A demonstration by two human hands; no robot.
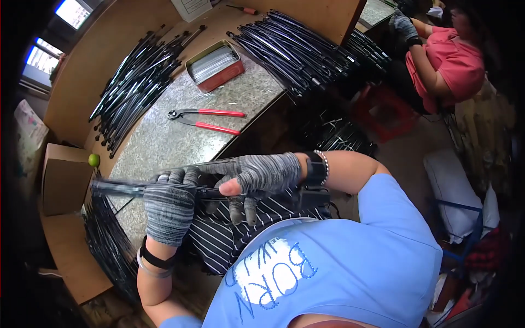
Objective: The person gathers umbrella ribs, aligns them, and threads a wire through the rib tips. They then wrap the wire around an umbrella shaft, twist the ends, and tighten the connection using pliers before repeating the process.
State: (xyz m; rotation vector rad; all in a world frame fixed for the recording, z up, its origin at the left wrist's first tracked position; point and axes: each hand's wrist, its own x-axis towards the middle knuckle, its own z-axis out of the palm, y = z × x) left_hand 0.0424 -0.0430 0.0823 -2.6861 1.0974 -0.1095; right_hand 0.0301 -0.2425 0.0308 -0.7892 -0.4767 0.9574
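Wiper blade [126,188], long and black, held level over the speckled bench [164,142] edge, just above the person's lap. Far left: green ball [94,159] on a cardboard box [63,177], and a fan of blades [106,240] hanging off the bench below it. Left hand [168,208], in a grey glove, is wrapped tight round the blade's middle. Right hand [262,174], also gloved, pinches the same blade at its right end, thumb on top, lower fingers loose. Behind them: blade pile [136,82], red tin [214,65] of metal strips, red-handled pincers [210,120] lying unused, second pile [295,49]. Far right, another person [448,60] in pink works. Progress looks mid-batch: big stacks either side, one blade in hand; which stack is finished cannot be told.
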